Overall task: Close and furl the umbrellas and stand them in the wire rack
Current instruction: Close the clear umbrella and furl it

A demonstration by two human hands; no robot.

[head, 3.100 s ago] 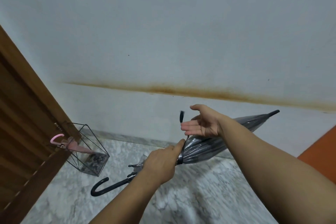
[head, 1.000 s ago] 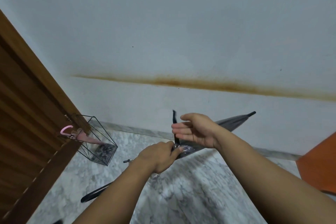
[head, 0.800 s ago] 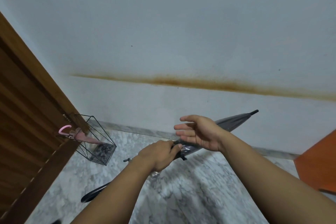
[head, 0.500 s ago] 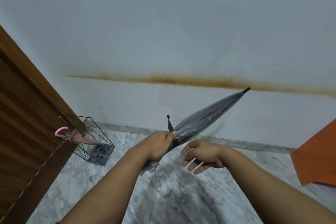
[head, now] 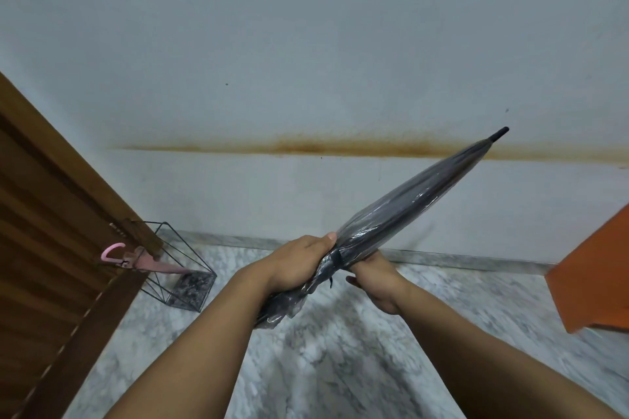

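A furled grey translucent umbrella (head: pixel 405 201) points up and to the right, its black tip near the wall's brown stain. My left hand (head: pixel 299 258) grips its bunched canopy from above, by the dark strap. My right hand (head: pixel 374 277) is under the canopy beside the strap, fingers curled up against it. The umbrella's handle is hidden behind my left forearm. At the left, a black wire rack (head: pixel 180 269) stands on the floor by the door. A pink umbrella (head: pixel 143 258) leans in it, hook handle to the left.
A brown wooden door (head: pixel 44 231) fills the left side. The white wall with a brown stain (head: pixel 306 146) runs behind. An orange object (head: pixel 595 275) juts in at the right edge. The floor (head: pixel 323 367) is grey marble.
The umbrella's tip has swung upward. My right hand dropped from above the canopy to beneath it and now curls against it by the strap, which lies round the canopy. My left hand kept its grip.
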